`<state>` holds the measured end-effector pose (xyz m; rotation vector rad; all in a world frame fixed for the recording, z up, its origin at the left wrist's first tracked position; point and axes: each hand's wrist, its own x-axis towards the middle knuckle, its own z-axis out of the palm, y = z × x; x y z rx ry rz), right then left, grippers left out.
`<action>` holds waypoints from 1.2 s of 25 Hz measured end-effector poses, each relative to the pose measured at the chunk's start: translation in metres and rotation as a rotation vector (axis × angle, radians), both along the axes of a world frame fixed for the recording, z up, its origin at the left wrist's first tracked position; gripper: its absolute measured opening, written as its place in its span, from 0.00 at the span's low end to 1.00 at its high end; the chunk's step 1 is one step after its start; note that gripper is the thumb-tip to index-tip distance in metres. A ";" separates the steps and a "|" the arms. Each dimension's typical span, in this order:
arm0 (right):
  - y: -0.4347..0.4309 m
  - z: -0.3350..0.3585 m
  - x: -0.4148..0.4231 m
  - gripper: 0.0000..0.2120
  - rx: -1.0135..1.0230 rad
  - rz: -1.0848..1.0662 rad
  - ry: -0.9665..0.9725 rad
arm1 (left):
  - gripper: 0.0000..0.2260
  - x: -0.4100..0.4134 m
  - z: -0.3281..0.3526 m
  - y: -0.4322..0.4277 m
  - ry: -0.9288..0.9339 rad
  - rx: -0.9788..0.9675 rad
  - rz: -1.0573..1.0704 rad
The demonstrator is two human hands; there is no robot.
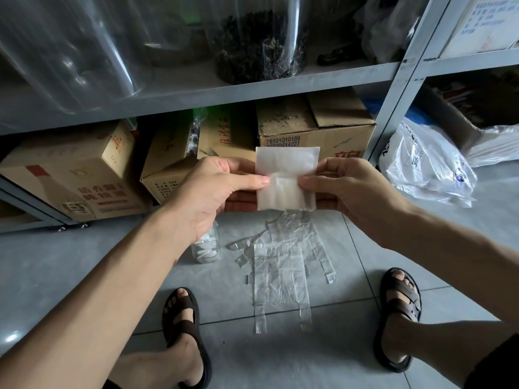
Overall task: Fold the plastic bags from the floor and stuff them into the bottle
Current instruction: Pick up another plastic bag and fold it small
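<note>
Nearest to us, two brown sandals (184,332) are planted on the tiles, well short of the bottle (206,249). Just to the right of the bottle lie the flat clear bags (280,265), handles trailing toward the feet, waiting their turn. The bottle itself stands upright on the floor, partly hidden under the left wrist, with white folded pieces showing inside.

Above the bottle and a little to its right, here's the action: the folded bag (285,178), a small milky rectangle, is held up between both hands. The left hand (207,192) pinches its left edge, thumb in front, fingers behind. The right hand (348,189) does the same on the right edge.

This film looks feather-light, limp and slippery, likely to spring open, so pinching close along the crease seems the safe hold.

Behind the bottle sit cardboard boxes (314,127) under a grey shelf (224,88); far right, a crumpled white bag (427,167).
</note>
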<state>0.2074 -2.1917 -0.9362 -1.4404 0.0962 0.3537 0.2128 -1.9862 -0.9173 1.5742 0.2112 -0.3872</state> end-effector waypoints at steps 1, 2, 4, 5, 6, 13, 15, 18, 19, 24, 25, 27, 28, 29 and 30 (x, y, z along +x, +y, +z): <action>-0.001 0.000 0.000 0.03 -0.004 -0.005 -0.013 | 0.06 0.001 0.000 0.001 -0.001 -0.002 0.005; -0.001 0.000 0.001 0.04 0.001 -0.013 -0.023 | 0.07 0.002 0.000 0.002 0.000 -0.005 0.008; -0.002 0.001 0.001 0.04 0.025 -0.020 -0.031 | 0.06 0.002 0.001 0.002 0.000 -0.018 0.009; -0.002 0.001 0.001 0.04 0.042 -0.018 -0.030 | 0.06 0.002 0.001 0.002 -0.004 -0.023 0.009; -0.003 0.001 0.001 0.06 0.064 -0.017 -0.027 | 0.06 0.002 0.001 0.002 -0.010 -0.026 0.009; -0.004 0.003 0.002 0.08 0.171 0.002 -0.023 | 0.07 0.002 0.004 0.004 -0.064 -0.052 -0.009; -0.005 0.002 0.002 0.08 0.173 -0.001 -0.035 | 0.06 0.002 0.004 0.004 -0.055 -0.082 -0.025; -0.007 0.001 0.003 0.07 0.159 0.006 -0.052 | 0.07 0.001 0.004 0.004 -0.073 -0.060 -0.065; -0.008 0.001 0.003 0.08 0.144 0.011 -0.057 | 0.12 0.001 0.004 0.005 -0.083 -0.041 -0.070; -0.009 0.001 0.003 0.09 0.085 0.036 -0.086 | 0.15 0.002 0.003 0.007 -0.094 -0.029 -0.070; -0.009 0.001 0.003 0.10 0.071 0.039 -0.089 | 0.14 0.002 0.002 0.007 -0.091 -0.029 -0.066; -0.010 0.000 0.003 0.11 0.039 0.041 -0.097 | 0.13 0.002 0.002 0.007 -0.082 -0.044 -0.065; -0.010 0.000 0.003 0.11 0.029 0.041 -0.102 | 0.13 0.002 0.003 0.006 -0.077 -0.057 -0.066; -0.010 -0.001 0.003 0.10 0.021 0.041 -0.108 | 0.13 0.001 0.003 0.006 -0.074 -0.067 -0.069; -0.009 -0.001 0.002 0.10 0.013 0.041 -0.119 | 0.12 0.001 0.003 0.005 -0.071 -0.073 -0.080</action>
